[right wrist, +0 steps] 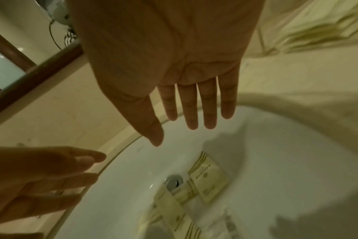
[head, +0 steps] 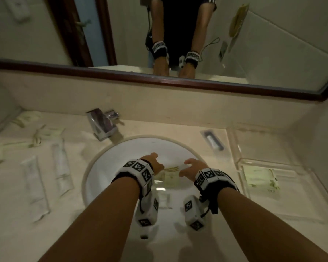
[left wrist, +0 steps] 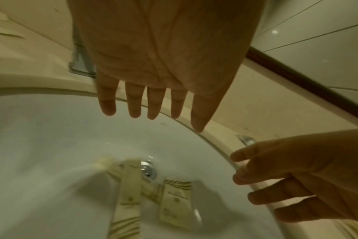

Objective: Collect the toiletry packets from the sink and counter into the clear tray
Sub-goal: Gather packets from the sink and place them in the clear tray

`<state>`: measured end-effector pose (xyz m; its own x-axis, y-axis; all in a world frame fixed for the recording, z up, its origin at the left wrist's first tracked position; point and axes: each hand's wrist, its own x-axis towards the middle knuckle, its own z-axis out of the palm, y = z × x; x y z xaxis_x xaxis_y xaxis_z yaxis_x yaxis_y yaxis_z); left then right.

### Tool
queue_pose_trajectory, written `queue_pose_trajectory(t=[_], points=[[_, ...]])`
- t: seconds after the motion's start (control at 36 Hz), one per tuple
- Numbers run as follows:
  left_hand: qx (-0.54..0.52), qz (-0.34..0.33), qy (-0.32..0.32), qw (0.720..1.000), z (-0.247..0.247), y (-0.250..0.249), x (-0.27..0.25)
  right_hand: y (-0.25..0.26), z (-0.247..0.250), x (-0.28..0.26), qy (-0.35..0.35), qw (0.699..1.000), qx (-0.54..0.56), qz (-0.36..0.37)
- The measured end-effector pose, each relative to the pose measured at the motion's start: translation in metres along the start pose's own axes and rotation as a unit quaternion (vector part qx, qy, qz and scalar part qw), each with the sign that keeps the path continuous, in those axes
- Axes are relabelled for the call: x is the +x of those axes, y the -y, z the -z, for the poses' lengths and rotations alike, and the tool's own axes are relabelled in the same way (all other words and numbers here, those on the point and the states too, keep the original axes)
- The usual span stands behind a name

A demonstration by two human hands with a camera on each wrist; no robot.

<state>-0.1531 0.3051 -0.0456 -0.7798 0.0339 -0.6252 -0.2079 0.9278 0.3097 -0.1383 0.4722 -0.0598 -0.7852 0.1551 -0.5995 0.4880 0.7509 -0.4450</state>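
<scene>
On the counter [head: 11, 214] at left lie several long packets [head: 62, 167]. My left hand [head: 155, 163] and right hand [head: 192, 168] hang over the sink [head: 102, 167], fingers straight, holding nothing. Below them, striped packets [left wrist: 176, 198] lie beside the drain [left wrist: 148, 169]. At right, the clear tray [head: 240, 163] holds some packets.

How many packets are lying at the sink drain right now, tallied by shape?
Long striped packet: 1
Square striped packet: 1
Packet partly hidden between them, shape unclear: 1
Total: 3 that can be made out; the blur may hide more.
</scene>
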Motion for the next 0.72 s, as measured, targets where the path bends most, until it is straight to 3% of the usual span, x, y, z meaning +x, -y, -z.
queue_pose_trajectory(t=[0.22,0.44,0.58,0.72], points=[[-0.008,0.033,0.009,0.999,0.004,0.060,0.021,0.011,-0.065,0.049,0.018,0.983,-0.181,0.019],[0.013,0.028,0.023,0.999,-0.012,0.074,0.044,0.001,-0.090,0.061,0.034,0.940,-0.340,0.008],[0.009,0.012,0.035,0.999,-0.020,0.069,0.052,-0.012,-0.097,0.078,0.040,0.951,-0.305,0.013],[-0.017,0.020,0.035,0.999,-0.028,0.064,0.060,-0.015,-0.110,0.094,0.027,0.968,-0.247,-0.026]])
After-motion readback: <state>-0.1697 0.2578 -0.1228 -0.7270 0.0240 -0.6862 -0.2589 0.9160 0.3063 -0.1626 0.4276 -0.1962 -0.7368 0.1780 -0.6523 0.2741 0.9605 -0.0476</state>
